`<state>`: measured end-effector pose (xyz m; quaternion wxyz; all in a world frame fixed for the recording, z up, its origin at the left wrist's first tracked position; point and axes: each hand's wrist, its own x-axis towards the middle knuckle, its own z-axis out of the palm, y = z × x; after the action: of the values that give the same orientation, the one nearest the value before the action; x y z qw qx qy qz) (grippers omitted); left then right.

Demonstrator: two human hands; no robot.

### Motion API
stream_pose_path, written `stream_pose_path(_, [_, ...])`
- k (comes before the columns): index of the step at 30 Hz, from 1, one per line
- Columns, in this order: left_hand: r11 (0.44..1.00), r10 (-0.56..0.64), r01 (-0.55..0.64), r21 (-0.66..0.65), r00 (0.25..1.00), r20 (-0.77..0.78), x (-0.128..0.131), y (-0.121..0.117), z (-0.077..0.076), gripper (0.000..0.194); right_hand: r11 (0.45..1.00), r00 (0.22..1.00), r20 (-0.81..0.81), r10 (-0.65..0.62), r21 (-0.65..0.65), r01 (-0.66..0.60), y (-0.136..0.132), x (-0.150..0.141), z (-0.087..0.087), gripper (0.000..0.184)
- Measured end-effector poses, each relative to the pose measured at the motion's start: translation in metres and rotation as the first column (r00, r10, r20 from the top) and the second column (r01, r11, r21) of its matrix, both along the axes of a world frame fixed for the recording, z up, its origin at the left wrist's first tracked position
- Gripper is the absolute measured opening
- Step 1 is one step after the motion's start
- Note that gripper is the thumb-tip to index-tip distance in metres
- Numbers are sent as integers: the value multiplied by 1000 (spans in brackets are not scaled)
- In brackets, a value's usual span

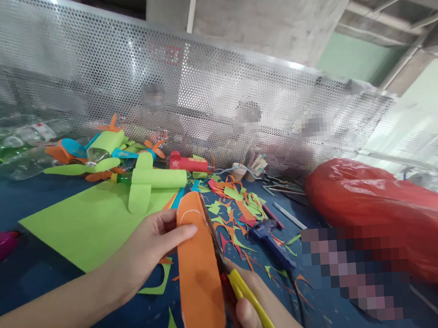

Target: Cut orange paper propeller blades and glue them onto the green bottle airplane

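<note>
My left hand pinches a long orange paper strip near its upper end, thumb on top. A curved pale line is drawn across that end. In my right hand are scissors with yellow handles; their dark blades lie along the strip's right edge. The blade tips reach close to the drawn curve. Beyond my left hand, a green paper-wrapped bottle with fin shapes rests on a large green paper sheet.
Scattered paper scraps and a blue glue gun lie right of the strip. A red plastic bag bulges at the right. Clear bottles are at the far left. A perforated metal screen stands behind the blue table.
</note>
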<state>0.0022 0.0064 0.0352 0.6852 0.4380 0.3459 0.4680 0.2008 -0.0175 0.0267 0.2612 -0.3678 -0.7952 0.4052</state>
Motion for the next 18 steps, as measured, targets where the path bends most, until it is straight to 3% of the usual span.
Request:
stream_pose_path(5, [999,34,-32,21,993,-113,0,2,0,19,997,1000,-5,18,73,-17,2,1,-3,73])
stream_pose_path(11, [1000,-7,8,4,998,-70,0,0,1,20,996,996,-41,76,48,-74,2,2,-6,56])
stream_pose_path(18, [999,34,-32,21,993,-112,-2,2,-2,21,997,998,44,47,61,-49,6,5,-11,59])
